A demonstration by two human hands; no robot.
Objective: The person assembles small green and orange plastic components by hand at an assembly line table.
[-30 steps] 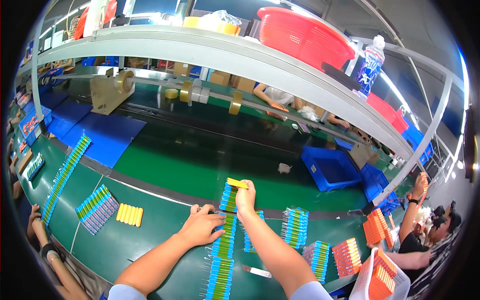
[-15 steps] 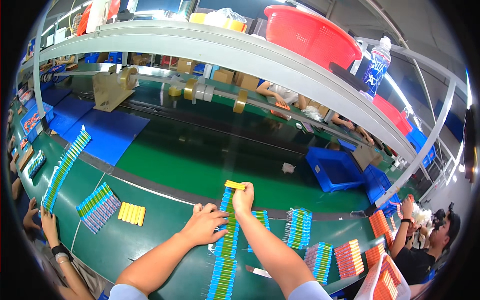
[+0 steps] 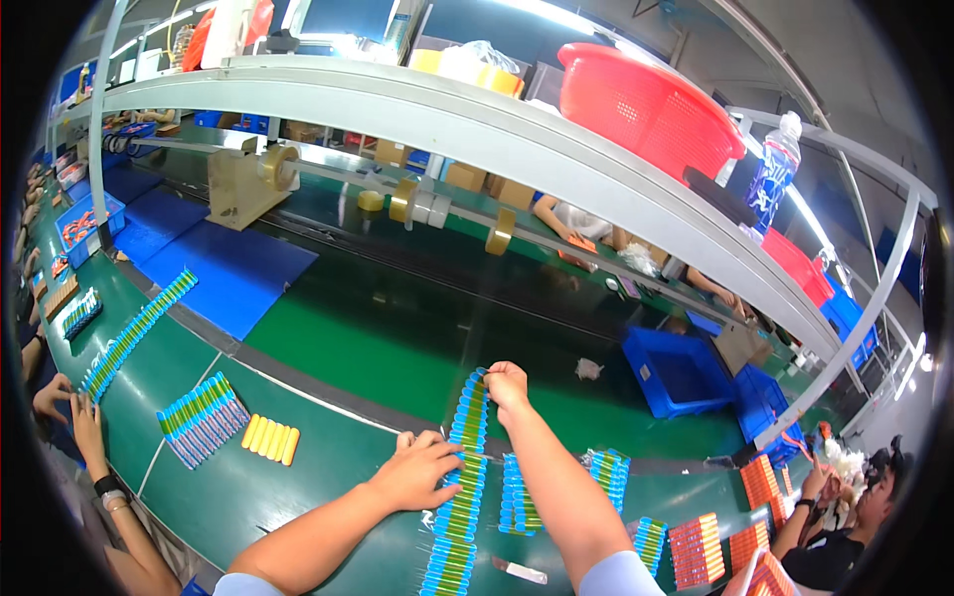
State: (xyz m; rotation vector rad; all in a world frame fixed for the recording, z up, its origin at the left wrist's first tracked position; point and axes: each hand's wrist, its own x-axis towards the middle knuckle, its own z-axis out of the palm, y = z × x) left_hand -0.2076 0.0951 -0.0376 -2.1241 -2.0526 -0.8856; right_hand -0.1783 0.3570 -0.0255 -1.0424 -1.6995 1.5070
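A long strip of blue-and-green sticks (image 3: 460,512), lying side by side, runs away from me across the green table. My left hand (image 3: 417,471) rests at its left edge, fingers spread, the tips touching the sticks. At the far end my right hand (image 3: 507,385) has its fingertips closed on the last blue stick. A faint clear band, seemingly tape, rises from that end. Left of my arms lie several yellow sticks (image 3: 270,440) and a block of blue-and-green sticks (image 3: 203,419). Beside my right forearm is another blue-and-green bundle (image 3: 517,497).
Tape rolls (image 3: 402,200) hang on a bar under the grey shelf (image 3: 477,117). A small blade tool (image 3: 520,570) lies near me. Orange bundles (image 3: 697,551) and a blue tray (image 3: 676,372) are on the right. Co-workers' hands (image 3: 87,422) work at left and on the right.
The yellow sticks that my right hand held across the strip's far end no longer show. That hand now pinches the strip's end. The view has shifted slightly.
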